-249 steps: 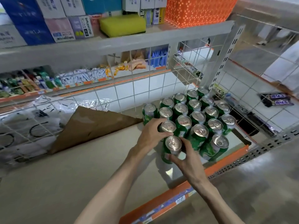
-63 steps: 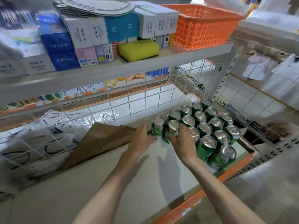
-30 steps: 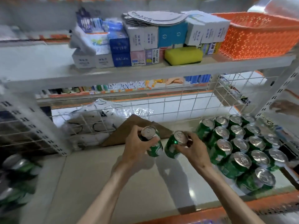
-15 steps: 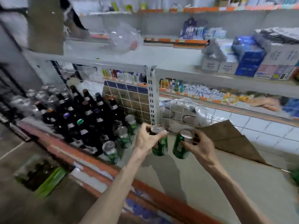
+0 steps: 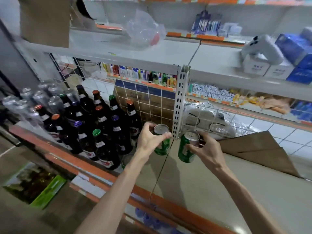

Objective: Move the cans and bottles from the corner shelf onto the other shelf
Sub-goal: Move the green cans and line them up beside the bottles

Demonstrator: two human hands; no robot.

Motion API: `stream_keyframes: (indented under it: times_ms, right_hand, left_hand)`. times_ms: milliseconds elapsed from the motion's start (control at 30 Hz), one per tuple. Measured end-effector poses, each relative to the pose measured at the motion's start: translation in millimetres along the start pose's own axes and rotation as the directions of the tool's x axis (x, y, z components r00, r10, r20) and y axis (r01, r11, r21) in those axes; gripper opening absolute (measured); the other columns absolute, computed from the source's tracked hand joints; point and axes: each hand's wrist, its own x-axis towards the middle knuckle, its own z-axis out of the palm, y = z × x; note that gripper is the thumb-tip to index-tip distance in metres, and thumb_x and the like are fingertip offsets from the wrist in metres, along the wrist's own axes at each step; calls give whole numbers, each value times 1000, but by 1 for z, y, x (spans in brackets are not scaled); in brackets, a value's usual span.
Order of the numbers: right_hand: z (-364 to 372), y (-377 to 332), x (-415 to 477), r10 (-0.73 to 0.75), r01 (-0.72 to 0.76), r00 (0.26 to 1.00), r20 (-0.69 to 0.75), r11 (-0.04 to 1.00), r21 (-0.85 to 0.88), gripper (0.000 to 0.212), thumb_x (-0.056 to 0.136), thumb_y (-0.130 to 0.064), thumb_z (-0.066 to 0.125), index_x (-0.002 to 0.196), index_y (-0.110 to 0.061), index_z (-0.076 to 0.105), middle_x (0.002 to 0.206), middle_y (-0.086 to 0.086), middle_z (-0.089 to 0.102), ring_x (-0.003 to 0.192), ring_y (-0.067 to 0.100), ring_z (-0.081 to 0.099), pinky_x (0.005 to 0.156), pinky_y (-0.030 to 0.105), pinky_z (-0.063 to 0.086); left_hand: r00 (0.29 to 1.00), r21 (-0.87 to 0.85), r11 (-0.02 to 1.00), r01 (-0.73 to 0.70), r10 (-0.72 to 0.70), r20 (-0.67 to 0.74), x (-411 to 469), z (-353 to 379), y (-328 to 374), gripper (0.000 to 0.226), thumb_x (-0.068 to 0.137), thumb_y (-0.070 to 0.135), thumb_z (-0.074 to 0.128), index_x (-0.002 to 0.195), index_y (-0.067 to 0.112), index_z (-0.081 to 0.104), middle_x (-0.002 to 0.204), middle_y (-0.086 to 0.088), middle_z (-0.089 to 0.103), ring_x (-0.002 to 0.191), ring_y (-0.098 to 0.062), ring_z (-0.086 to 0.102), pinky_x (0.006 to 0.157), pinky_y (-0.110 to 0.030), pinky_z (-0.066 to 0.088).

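Each with fingers curled round 1 green can (image 5: 163, 146), the left hand (image 5: 150, 139) and right hand (image 5: 208, 149) now hang mid-frame beside the bottles (image 5: 101, 125) after swinging leftward; placing likely comes next.

My left hand (image 5: 150, 139) hid much of the left can (image 5: 162, 148); my right hand (image 5: 208, 149) covered the far side of the right can (image 5: 184, 149). A third can (image 5: 125, 162) showed only as a sliver behind my left forearm. The pale bottles (image 5: 33, 98) at far left were blurred; the blue packs (image 5: 297, 49) ran off the right edge.
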Motion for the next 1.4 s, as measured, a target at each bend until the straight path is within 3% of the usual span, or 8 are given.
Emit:
stream_keyframes:
  times_ms: [133,233,300,500,700,833,1133,1400]
  right_hand:
    - [1,1,10,42,-42,998,-41,999,-12,58,73,-19,84,125,-15,59,93,-13,66,86,2,64,80,33,56]
    - [5,9,16,80,-80,996,-36,997,-4,56,74,-19,83,124,-19,57,88,-19,64,83,-5,61,76,29,54]
    - [10,17,21,101,-101,994,-38,995,13,54,73,-19,83,121,-22,58,91,-17,66,85,-2,62,79,29,55]
    - [36,52,35,106,-105,992,-65,994,18,56,72,-21,84,123,-19,59,100,-11,69,93,3,64,84,33,56]
    - [50,79,42,136,-131,982,-131,990,47,61,69,-24,87,123,-20,59,104,-9,69,98,7,64,85,34,56]
    - [47,86,45,146,-134,980,-135,987,90,58,71,-20,86,122,-22,58,104,-9,69,98,7,64,86,33,55]
    - [37,101,52,117,-120,993,33,987,110,60,77,-14,81,129,-28,55,112,-12,67,105,4,61,93,36,53]
    - [39,109,54,76,-82,996,54,990,114,62,77,-12,80,130,-28,53,116,-13,65,109,5,60,96,36,52]
  left_hand:
    - [998,-15,1000,2,-1,64,19,8,-2,67,59,48,92,112,25,59,108,7,63,104,-16,59,90,-33,51]
    - [995,-31,999,-28,31,93,29,21,-10,62,62,35,94,112,17,61,95,15,58,98,-14,62,76,-17,49]
    - [993,-25,999,-45,47,106,38,32,-18,62,62,34,93,111,16,61,96,9,64,97,-14,63,64,-7,45]
    - [992,-44,999,-22,28,126,57,53,-36,57,66,33,92,110,19,59,94,20,56,84,9,49,60,-9,36]
    - [982,-142,989,-42,67,175,61,65,-52,54,67,20,91,111,14,60,102,6,67,90,-3,63,64,-4,46]
    - [973,-177,983,-52,90,214,61,70,-54,57,66,24,92,113,19,60,107,4,70,99,-10,67,79,-20,52]
    - [967,-179,982,-54,96,235,63,73,-56,60,68,30,90,117,21,58,111,7,68,102,-5,64,80,-18,47]
    - [967,-174,983,-52,93,236,66,76,-56,57,68,27,91,116,25,60,108,10,70,96,4,65,74,-12,49]
